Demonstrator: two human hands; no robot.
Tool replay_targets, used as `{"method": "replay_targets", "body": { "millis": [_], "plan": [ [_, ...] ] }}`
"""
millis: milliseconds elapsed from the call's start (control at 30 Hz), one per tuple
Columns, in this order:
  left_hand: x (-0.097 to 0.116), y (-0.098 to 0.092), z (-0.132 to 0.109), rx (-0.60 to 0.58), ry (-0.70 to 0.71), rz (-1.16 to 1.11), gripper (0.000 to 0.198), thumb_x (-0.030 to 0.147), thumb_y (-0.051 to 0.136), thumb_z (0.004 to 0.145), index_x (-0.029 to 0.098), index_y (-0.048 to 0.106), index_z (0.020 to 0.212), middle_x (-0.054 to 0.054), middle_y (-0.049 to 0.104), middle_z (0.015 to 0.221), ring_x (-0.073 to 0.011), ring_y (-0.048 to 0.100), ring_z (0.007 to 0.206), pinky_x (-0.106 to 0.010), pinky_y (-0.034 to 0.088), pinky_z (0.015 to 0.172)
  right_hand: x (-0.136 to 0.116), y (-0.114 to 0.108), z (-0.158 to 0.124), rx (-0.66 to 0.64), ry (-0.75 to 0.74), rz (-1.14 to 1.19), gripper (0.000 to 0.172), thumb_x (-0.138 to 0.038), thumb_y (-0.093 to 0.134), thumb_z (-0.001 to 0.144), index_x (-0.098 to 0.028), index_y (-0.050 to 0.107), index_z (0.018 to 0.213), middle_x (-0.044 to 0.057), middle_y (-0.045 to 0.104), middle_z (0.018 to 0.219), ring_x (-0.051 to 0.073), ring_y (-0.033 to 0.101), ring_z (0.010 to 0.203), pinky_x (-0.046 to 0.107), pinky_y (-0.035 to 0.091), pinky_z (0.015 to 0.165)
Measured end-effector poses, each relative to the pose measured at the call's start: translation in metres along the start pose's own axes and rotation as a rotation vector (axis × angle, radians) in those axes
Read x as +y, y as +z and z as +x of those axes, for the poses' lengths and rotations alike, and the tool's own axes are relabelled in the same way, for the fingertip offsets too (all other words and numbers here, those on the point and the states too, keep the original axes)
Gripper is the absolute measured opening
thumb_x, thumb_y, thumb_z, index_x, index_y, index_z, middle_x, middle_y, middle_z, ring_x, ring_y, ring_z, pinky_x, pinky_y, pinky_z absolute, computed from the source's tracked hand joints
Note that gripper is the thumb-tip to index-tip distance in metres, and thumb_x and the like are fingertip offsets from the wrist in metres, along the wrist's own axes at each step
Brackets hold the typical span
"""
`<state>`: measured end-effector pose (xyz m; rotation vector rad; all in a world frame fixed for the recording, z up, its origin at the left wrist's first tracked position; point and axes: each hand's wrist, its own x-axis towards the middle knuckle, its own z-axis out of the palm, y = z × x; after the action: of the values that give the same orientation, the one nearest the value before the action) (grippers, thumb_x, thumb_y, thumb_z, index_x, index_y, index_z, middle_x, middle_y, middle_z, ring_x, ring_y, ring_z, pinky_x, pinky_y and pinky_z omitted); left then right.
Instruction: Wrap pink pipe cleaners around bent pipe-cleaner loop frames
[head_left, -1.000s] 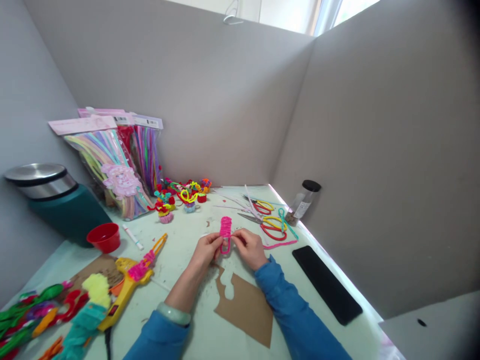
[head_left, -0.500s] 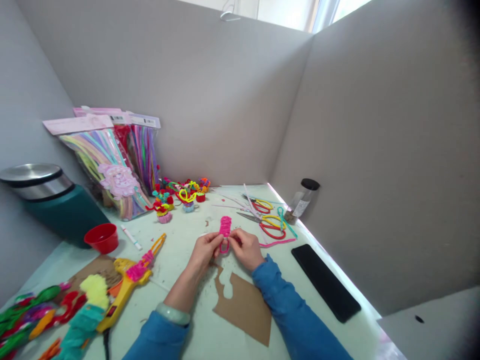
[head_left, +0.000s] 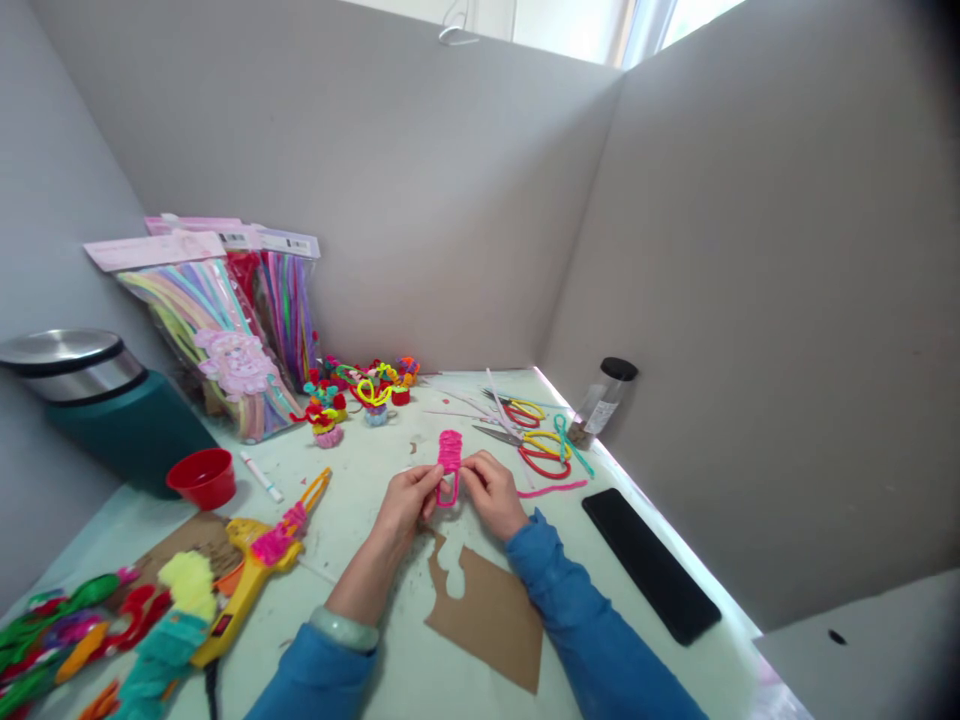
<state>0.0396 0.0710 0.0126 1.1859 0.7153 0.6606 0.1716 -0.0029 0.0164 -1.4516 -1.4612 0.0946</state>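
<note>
Between my hands is a pink pipe cleaner piece point(head_left: 450, 452), its upper part tightly wound and its lower end an open loop. My left hand point(head_left: 409, 500) pinches its left side near the middle. Fingers of my right hand point(head_left: 491, 495) are closed on its right side, just below the wound part. Under my wrists lies a cut piece of brown cardboard point(head_left: 491, 615) with a curved notch. A loose pink pipe cleaner point(head_left: 553, 488) rests to the right of my right hand.
Scissors point(head_left: 544, 455) and a clear jar point(head_left: 598, 405) stand toward the back right; a black phone point(head_left: 651, 565) lies at right. On the left are a yellow glue gun point(head_left: 244, 605), red cup point(head_left: 202, 480), teal bottle point(head_left: 127, 430) and bagged pipe cleaners point(head_left: 217, 330).
My right fingers have shifted slightly up and right along the pink piece, so more of its lower loop shows. My left hand stays nearly in place.
</note>
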Motion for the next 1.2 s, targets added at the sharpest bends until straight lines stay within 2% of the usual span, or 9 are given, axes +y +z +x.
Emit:
{"method": "replay_targets", "body": {
  "millis": [133, 200, 333, 467, 600, 700, 833, 1000, 1200],
  "plan": [
    [0.002, 0.0, 0.0, 0.046, -0.002, -0.039, 0.036, 0.047, 0.059, 0.072, 0.012, 0.059, 0.061, 0.006, 0.034, 0.029, -0.0039, 0.025, 0.028, -0.02, 0.016, 0.035, -0.007, -0.005, 0.0, 0.09, -0.08, -0.181, 0.016, -0.028, 0.05, 0.084, -0.019, 0.061, 0.091, 0.009, 0.057, 0.092, 0.023, 0.049, 0.09, 0.037, 0.038, 0.081],
    [0.005, 0.0, 0.0, 0.08, -0.007, -0.105, 0.035, 0.046, 0.061, 0.07, 0.011, 0.06, 0.063, 0.007, 0.034, 0.029, -0.0035, 0.025, 0.028, -0.02, 0.017, 0.035, -0.01, -0.004, -0.003, 0.104, -0.122, -0.202, 0.017, -0.028, 0.052, 0.083, -0.019, 0.062, 0.094, 0.011, 0.058, 0.094, 0.023, 0.049, 0.089, 0.038, 0.038, 0.081],
    [0.011, -0.001, -0.001, 0.107, 0.035, -0.288, 0.031, 0.04, 0.068, 0.064, 0.011, 0.059, 0.066, 0.004, 0.048, 0.043, -0.0009, 0.026, 0.032, -0.018, 0.02, 0.036, -0.013, 0.004, -0.009, -0.052, -0.146, -0.102, 0.018, -0.026, 0.048, 0.085, -0.02, 0.065, 0.086, 0.007, 0.06, 0.075, 0.018, 0.053, 0.073, 0.031, 0.041, 0.07],
    [0.015, -0.001, -0.002, 0.075, 0.065, -0.362, 0.03, 0.039, 0.067, 0.067, 0.01, 0.059, 0.066, 0.003, 0.054, 0.051, 0.0004, 0.026, 0.032, -0.017, 0.019, 0.035, -0.011, 0.012, -0.008, 0.024, 0.061, 0.083, 0.02, -0.029, 0.049, 0.085, -0.019, 0.064, 0.095, 0.007, 0.063, 0.084, 0.016, 0.055, 0.07, 0.028, 0.043, 0.066],
    [0.012, 0.003, -0.004, 0.003, 0.033, -0.314, 0.031, 0.04, 0.063, 0.071, 0.01, 0.06, 0.068, 0.005, 0.046, 0.041, -0.0011, 0.025, 0.03, -0.018, 0.019, 0.035, -0.009, 0.012, -0.003, 0.111, 0.192, 0.31, 0.022, -0.031, 0.053, 0.082, -0.019, 0.062, 0.098, 0.006, 0.062, 0.092, 0.016, 0.057, 0.079, 0.027, 0.045, 0.069],
    [0.009, 0.007, -0.005, -0.03, 0.017, -0.269, 0.031, 0.04, 0.061, 0.073, 0.009, 0.061, 0.068, 0.006, 0.037, 0.033, -0.0025, 0.026, 0.03, -0.019, 0.018, 0.035, -0.009, 0.013, -0.003, 0.131, 0.26, 0.452, 0.019, -0.032, 0.055, 0.079, -0.018, 0.064, 0.09, 0.004, 0.062, 0.08, 0.014, 0.055, 0.069, 0.025, 0.044, 0.061],
    [0.006, 0.011, -0.006, -0.039, 0.029, -0.248, 0.031, 0.04, 0.061, 0.074, 0.01, 0.062, 0.068, 0.005, 0.042, 0.036, -0.0017, 0.025, 0.03, -0.019, 0.017, 0.036, -0.004, 0.019, -0.002, 0.173, 0.426, 0.663, 0.021, -0.033, 0.059, 0.076, -0.015, 0.064, 0.084, -0.003, 0.051, 0.053, 0.01, 0.043, 0.048, 0.022, 0.035, 0.046],
    [0.007, 0.012, -0.006, -0.042, 0.021, -0.224, 0.031, 0.04, 0.062, 0.073, 0.009, 0.063, 0.07, 0.004, 0.046, 0.039, -0.0011, 0.025, 0.03, -0.019, 0.017, 0.036, 0.002, 0.024, -0.002, 0.221, 0.531, 0.833, 0.023, -0.035, 0.063, 0.073, -0.014, 0.063, 0.082, -0.005, 0.047, 0.048, 0.007, 0.038, 0.044, 0.02, 0.028, 0.042],
    [0.005, 0.011, -0.006, -0.063, 0.026, -0.216, 0.032, 0.041, 0.061, 0.074, 0.009, 0.063, 0.07, 0.004, 0.046, 0.039, -0.0011, 0.026, 0.03, -0.019, 0.018, 0.036, 0.002, 0.025, -0.001, 0.234, 0.541, 0.925, 0.021, -0.034, 0.065, 0.071, -0.014, 0.061, 0.078, -0.006, 0.046, 0.046, 0.006, 0.036, 0.042, 0.019, 0.024, 0.041]
  ]
}}
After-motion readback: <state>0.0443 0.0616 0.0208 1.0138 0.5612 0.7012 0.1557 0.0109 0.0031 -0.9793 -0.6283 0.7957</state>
